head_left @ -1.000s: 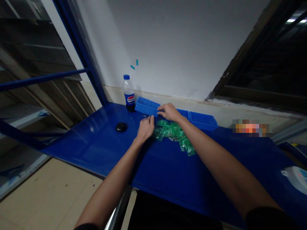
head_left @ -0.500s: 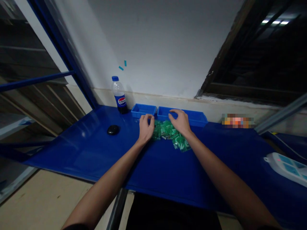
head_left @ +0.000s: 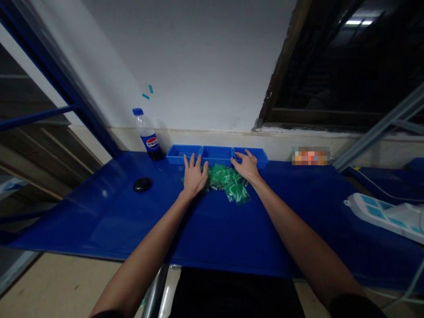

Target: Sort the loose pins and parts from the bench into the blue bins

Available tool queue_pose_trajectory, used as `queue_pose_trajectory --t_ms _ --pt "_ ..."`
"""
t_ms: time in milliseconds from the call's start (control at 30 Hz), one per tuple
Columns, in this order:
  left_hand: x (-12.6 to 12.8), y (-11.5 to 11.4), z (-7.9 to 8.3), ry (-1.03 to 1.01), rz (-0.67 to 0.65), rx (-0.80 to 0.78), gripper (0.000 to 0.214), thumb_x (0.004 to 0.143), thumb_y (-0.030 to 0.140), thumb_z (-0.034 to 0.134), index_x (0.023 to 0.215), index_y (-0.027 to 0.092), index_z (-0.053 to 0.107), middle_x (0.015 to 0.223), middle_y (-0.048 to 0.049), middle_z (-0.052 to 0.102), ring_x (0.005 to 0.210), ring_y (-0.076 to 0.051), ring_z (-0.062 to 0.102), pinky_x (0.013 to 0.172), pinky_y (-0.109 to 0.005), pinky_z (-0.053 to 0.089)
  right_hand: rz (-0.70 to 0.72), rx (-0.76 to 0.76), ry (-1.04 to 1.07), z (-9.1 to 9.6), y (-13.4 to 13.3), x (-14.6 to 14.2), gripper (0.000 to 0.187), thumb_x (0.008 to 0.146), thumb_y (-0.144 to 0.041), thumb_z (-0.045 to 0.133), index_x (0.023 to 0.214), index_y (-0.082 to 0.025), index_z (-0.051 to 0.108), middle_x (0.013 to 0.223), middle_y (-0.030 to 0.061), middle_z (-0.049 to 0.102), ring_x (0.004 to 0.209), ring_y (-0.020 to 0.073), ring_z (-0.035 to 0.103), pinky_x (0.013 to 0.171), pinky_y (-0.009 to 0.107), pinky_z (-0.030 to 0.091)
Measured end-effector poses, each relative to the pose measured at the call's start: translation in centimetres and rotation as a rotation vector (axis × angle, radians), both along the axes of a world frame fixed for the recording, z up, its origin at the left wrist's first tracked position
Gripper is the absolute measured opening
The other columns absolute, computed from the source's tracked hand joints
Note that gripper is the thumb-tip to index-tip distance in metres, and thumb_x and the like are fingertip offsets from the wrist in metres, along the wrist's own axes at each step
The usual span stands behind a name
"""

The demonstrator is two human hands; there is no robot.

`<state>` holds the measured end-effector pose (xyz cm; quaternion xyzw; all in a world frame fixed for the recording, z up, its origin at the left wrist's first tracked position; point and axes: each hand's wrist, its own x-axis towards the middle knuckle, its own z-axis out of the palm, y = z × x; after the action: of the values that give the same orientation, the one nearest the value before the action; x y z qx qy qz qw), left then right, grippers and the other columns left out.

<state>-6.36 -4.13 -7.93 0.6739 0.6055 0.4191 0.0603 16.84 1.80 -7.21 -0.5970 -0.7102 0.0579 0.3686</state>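
The grip of the left hand (head_left: 195,177) is apart, fingers spread at the near side of the left tray (head_left: 183,151); that of the right hand (head_left: 247,167) is apart too, curved over the right tray (head_left: 260,155). Contact is unclear. With the middle tray (head_left: 217,153), these form a row far on the desk (head_left: 218,234). Light, even pressure should keep it straight, palms clear of the green bags (head_left: 221,176) just nearer. A bottle (head_left: 148,137) stands left.

Packets (head_left: 228,179) are piled on the table (head_left: 225,238), trays (head_left: 217,155) lined up behind 'em, bottle (head_left: 149,136) just left of the trays.
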Motion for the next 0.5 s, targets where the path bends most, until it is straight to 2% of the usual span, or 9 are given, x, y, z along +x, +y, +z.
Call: queue_pose_trajectory --t_ms 133,267,333,400,467,500 --pt "-1.0 -0.1 -0.3 -0.082 -0.007 -0.035 0.063 0.101 0.057 0.047 0.152 0.02 0.053 0.171 -0.0141 0.033 0.164 -0.035 -0.001 0.131 -0.063 0.01 0.061 0.019 0.031 0.4 -0.4 -0.4 0.042 0.092 -0.039 0.07 0.126 -0.017 0.076 0.129 0.0171 0.075 0.15 0.0374 0.042 0.12 0.061 0.031" --pt "-1.2 -0.8 0.2 -0.125 -0.007 -0.026 0.059 0.102 0.054 0.047 0.15 0.021 0.055 0.169 -0.0149 0.033 0.163 -0.035 0.009 0.131 -0.059 0.016 0.145 0.229 0.144 0.5 -2.7 0.3 0.032 0.092 -0.03 0.066 0.12 -0.018 0.076 0.126 0.0134 0.076 0.137 0.0336 0.054 0.118 0.053 0.037" --pt "-0.7 -1.4 0.7 -0.125 0.071 -0.005 0.052 0.103 0.051 0.047 0.144 0.022 0.06 0.163 -0.0162 0.039 0.159 -0.036 0.022 0.128 -0.06 0.023 0.057 0.282 0.276 0.1 -4.7 0.8 0.022 0.093 -0.03 0.062 0.104 -0.02 0.078 0.111 0.0121 0.079 0.115 0.0313 0.065 0.109 0.05 0.046" --pt "0.0 -2.1 1.2 -0.125 0.177 -0.054 0.049 0.102 0.051 0.047 0.141 0.026 0.063 0.154 -0.0175 0.047 0.15 -0.04 0.035 0.119 -0.066 0.033 -0.14 0.249 0.409 -0.5 -6.9 1.2 0.023 0.094 -0.033 0.058 0.098 -0.022 0.078 0.102 0.0126 0.078 0.104 0.0321 0.067 0.099 0.051 0.051" --pt "0.8 -2.6 1.6 -0.138 0.213 -0.141 0.048 0.102 0.05 0.047 0.142 0.028 0.061 0.149 -0.018 0.049 0.143 -0.043 0.04 0.112 -0.069 0.037 -0.223 0.186 0.393 -1.3 -9.0 1.0 0.027 0.095 -0.038 0.058 0.106 -0.023 0.077 0.108 0.0143 0.076 0.111 0.0357 0.063 0.1 0.058 0.048" --pt "1.1 -2.8 1.7 -0.147 0.218 -0.167 0.048 0.102 0.05 0.047 0.142 0.029 0.061 0.147 -0.018 0.049 0.142 -0.043 0.041 0.112 -0.069 0.038 -0.197 0.166 0.324 -1.6 -9.9 0.6 0.03 0.096 -0.04 0.058 0.115 -0.024 0.074 0.12 0.0154 0.074 0.12 0.0376 0.06 0.103 0.061 0.046"
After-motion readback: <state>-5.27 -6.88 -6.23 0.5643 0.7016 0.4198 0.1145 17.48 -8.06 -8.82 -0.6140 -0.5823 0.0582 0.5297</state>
